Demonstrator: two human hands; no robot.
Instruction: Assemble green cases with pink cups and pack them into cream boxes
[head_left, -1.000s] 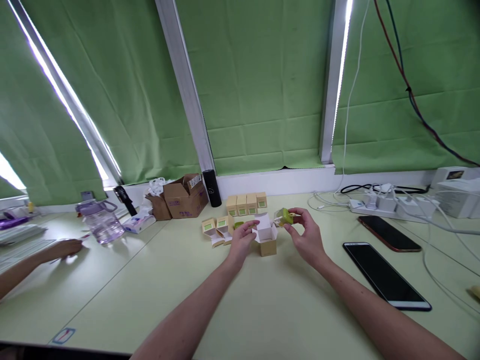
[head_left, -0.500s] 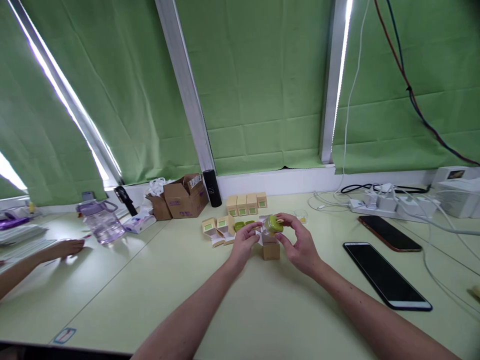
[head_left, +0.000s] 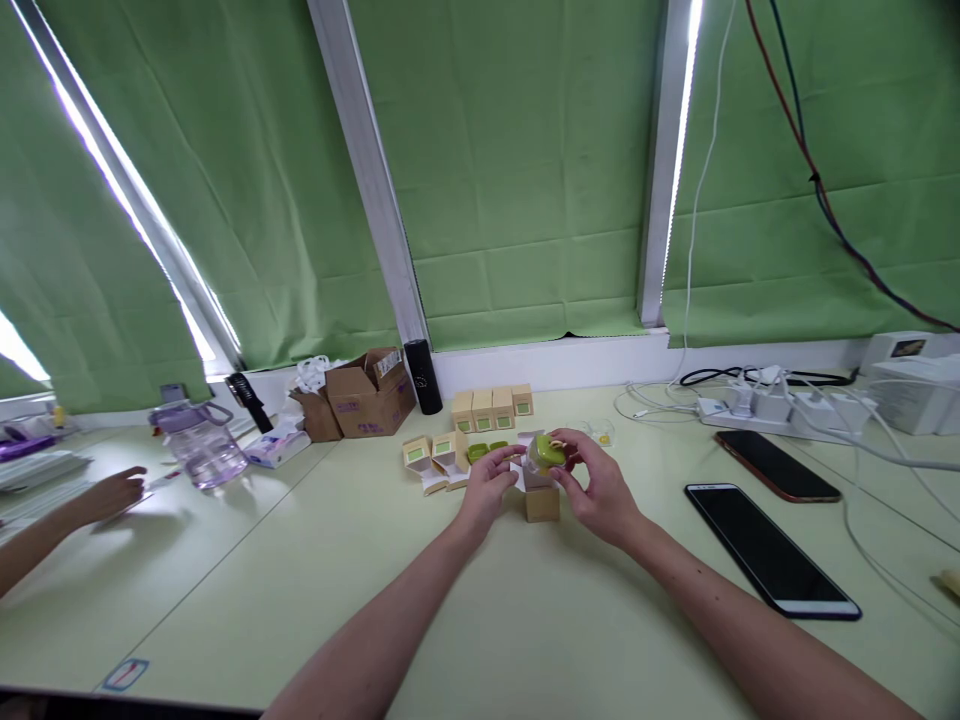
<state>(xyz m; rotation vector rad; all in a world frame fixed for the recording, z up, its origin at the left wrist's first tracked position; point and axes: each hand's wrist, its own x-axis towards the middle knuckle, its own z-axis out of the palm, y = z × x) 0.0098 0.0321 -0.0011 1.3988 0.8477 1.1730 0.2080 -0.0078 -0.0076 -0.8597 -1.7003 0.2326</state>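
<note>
A small clear container with a green lid [head_left: 550, 451] is between my two hands, above an opened small cardboard box [head_left: 542, 504]. My right hand [head_left: 600, 485] grips the lidded container from the right with thumb and fingers. On the other side, my left hand [head_left: 489, 488] has its fingers near the container and the box's raised white flap; whether it grips either is too small to tell. Green pieces [head_left: 478, 452] lie just behind my left hand. Two opened small boxes [head_left: 418, 453] rest to the left, and several closed boxes [head_left: 482, 404] stand in a row behind.
Two phones [head_left: 771, 550] and a power strip [head_left: 795, 420] with cables lie on the right. A purple bottle [head_left: 202, 445], tissue pack [head_left: 276, 446], brown carton [head_left: 369, 400] and black cylinder [head_left: 424, 377] stand left. Another person's hand [head_left: 116, 493] is at far left.
The green-lidded container has tilted and shifted slightly left between my hands. At the far left, the other person's hand has moved left and lifted a little.
</note>
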